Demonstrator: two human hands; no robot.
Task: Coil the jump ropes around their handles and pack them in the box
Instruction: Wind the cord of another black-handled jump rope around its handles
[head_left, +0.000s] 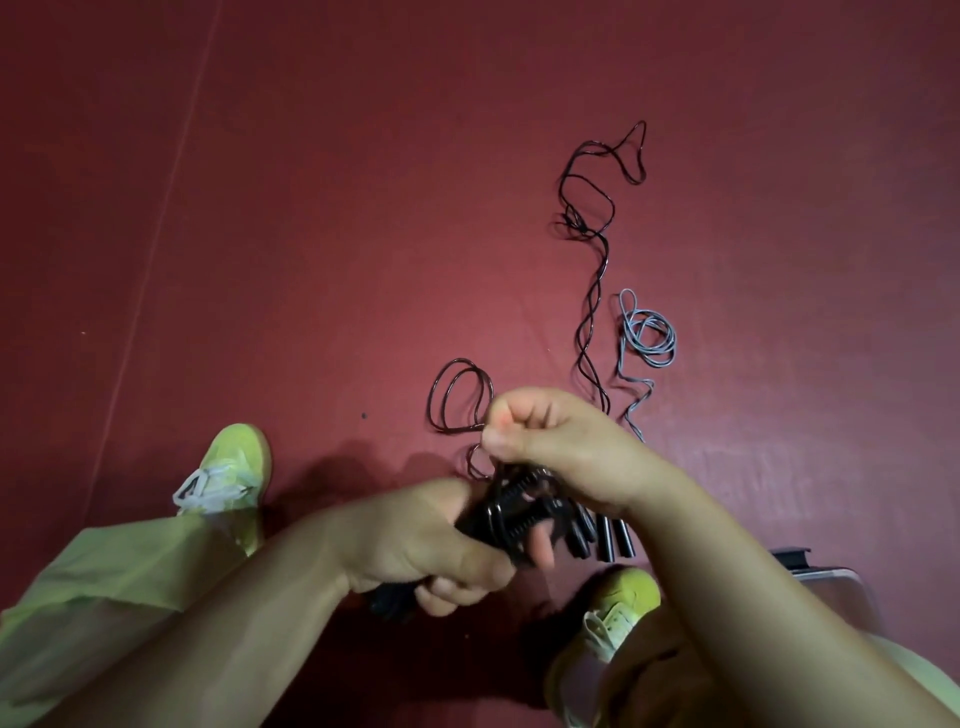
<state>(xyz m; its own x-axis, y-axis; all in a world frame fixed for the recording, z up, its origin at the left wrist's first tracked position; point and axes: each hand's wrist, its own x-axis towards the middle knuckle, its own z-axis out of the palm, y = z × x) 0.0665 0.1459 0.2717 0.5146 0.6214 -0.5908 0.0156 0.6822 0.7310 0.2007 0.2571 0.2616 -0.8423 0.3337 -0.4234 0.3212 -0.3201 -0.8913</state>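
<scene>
Winding is under way: the left hand (415, 545) grips the black handles (511, 522) while the right hand (545, 441) pinches the black rope (457, 397), already partly coiled. A longer black rope (592, 312) and a grey rope (647, 338) lie loose on the floor (311, 208), and the box (831, 587) looks unpacked.

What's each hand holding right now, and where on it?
Left hand grips the black handles around their middle. Right hand pinches the thin black rope near the handles, between thumb and fingers.
</scene>
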